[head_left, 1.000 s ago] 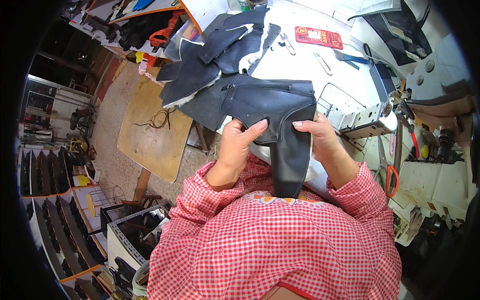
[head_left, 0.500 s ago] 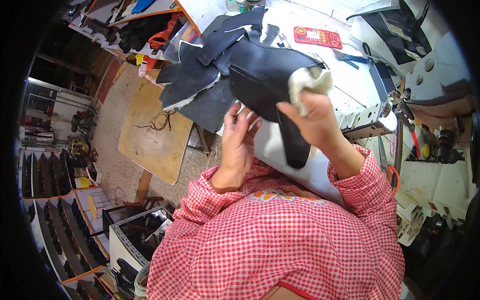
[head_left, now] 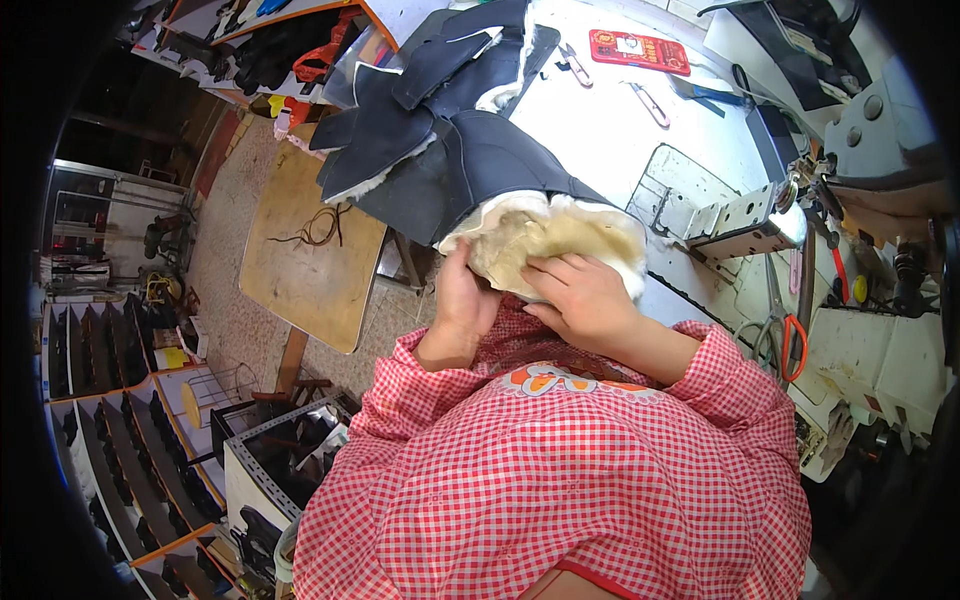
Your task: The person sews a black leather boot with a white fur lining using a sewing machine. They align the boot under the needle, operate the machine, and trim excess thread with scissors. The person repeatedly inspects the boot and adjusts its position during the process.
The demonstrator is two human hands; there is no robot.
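Note:
A black leather boot upper (head_left: pixel 505 160) lies in front of me, its cream fleece lining (head_left: pixel 590 235) opened out toward me. My left hand (head_left: pixel 467 305) is closed on the lining's left edge, thumb on top and the other fingers mostly hidden. Over the near edge, my right hand (head_left: pixel 585 300) has its bent fingers pressed into the fleece, with the thumb lower at the rim. Beyond and to the left, more black fleece-lined pieces (head_left: pixel 385 135) are heaped on the white worktable (head_left: pixel 590 125).
A sewing machine arm (head_left: pixel 740 238) juts in from the right, near orange-handled scissors (head_left: pixel 794 348). Pink thread snips (head_left: pixel 650 104) and a red flat packet (head_left: pixel 640 50) lie on the worktable. At left stands a brown board (head_left: pixel 300 275) with a coiled cord; shelves (head_left: pixel 130 470) hold dark items.
The boot upper has come down from being held up by my right hand and its fleece side now shows. My left hand has taken its edge; my right hand has moved onto the lining.

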